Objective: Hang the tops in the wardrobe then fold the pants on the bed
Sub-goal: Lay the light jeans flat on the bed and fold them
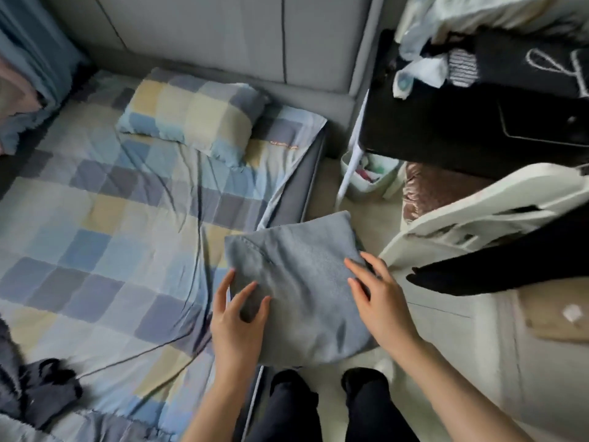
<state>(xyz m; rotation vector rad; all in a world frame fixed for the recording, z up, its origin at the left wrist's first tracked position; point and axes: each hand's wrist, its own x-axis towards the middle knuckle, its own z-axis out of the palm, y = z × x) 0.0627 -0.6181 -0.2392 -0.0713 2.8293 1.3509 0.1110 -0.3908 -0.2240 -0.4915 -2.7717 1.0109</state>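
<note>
dark clothes (pixel 47 387) cut off at the blurred lower-left edge.

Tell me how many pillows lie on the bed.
1. The checked pillow lies at the head of the bed, against the grey headboard. Others may be hidden beyond the left edge.

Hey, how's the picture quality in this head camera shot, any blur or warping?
Head view: soft, even daylight, no glare; wide-angle bending at the edges; the checked bedsheet looks blocky and smeared; both hands and the folded grey pants are slightly soft.
</note>
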